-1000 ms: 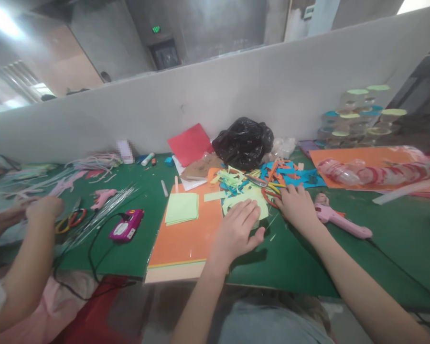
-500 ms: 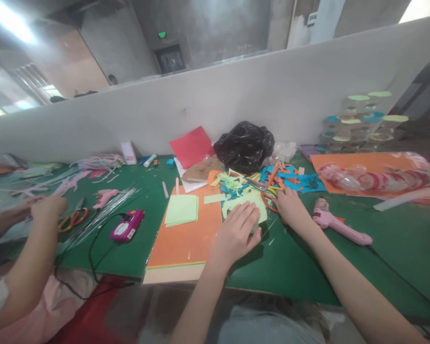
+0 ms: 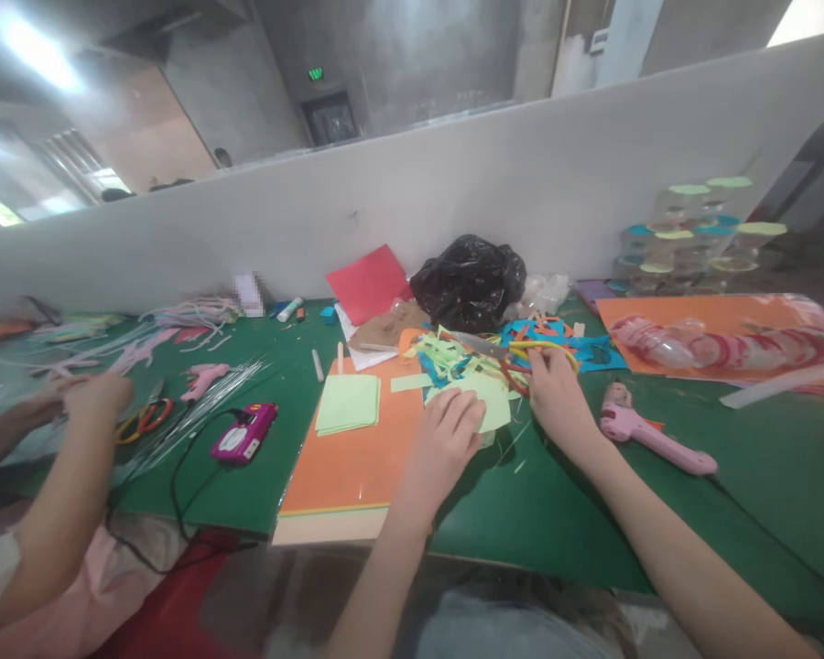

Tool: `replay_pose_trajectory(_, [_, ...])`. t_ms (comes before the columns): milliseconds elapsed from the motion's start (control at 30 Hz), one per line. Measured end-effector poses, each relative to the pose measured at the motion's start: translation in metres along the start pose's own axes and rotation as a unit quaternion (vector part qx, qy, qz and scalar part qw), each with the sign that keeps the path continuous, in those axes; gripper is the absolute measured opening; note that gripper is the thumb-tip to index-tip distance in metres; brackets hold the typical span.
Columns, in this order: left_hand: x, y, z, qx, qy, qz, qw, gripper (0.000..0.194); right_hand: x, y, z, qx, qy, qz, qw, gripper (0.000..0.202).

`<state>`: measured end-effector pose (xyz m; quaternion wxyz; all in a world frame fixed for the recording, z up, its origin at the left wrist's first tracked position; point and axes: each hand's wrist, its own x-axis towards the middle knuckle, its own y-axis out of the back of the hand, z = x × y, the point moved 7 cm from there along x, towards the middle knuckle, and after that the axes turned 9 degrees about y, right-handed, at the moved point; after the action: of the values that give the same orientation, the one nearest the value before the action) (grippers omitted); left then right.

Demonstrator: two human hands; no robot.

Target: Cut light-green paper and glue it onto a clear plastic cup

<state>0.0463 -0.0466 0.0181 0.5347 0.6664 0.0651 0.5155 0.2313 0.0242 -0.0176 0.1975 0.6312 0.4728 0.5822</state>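
My left hand [image 3: 449,435] is at the near left side of a light green piece of paper [image 3: 494,403], fingers closed over its edge and thumb hidden. My right hand [image 3: 556,394] grips a pair of scissors [image 3: 484,345] by the yellow and orange handles. Their blades point left, above a heap of light green and blue paper scraps [image 3: 446,352]. Left of my left hand, a stack of light green squares [image 3: 348,403] lies on orange sheets [image 3: 343,467].
A pink glue gun [image 3: 652,439] with a cord lies to the right. Behind the scraps sits a black plastic bag [image 3: 471,279]. Stacked clear cups [image 3: 687,229] stand at the back right. At left, a co-worker's hands [image 3: 89,398] are near another pair of scissors [image 3: 144,419] and a purple device [image 3: 245,433].
My right hand has picked up the scissors, and their blades now show above the scraps. My left hand's fingers have drawn in at the green paper, which has shifted slightly.
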Motion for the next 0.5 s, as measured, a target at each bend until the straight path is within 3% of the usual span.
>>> replay_pose_trajectory(167, [-0.001, 0.0, -0.003, 0.008, 0.008, 0.011, 1.0, 0.036, 0.0, 0.005, 0.021, 0.123, -0.087, 0.06, 0.987, 0.049])
replay_pose_trajectory(267, [-0.001, 0.0, -0.004, 0.0, 0.005, 0.02, 1.0, 0.037, -0.002, 0.007, 0.031, 0.215, -0.138, 0.059, 0.965, 0.052])
replay_pose_trajectory(367, [-0.002, 0.0, -0.003, -0.012, -0.004, 0.015, 1.0, 0.037, -0.003, 0.008, 0.026, 0.331, -0.168, 0.016, 0.928, 0.053])
replay_pose_trajectory(500, [-0.002, 0.001, -0.002, -0.019, -0.012, 0.012, 1.0, 0.037, -0.003, 0.011, -0.002, 0.485, -0.176, -0.076, 0.853, 0.055])
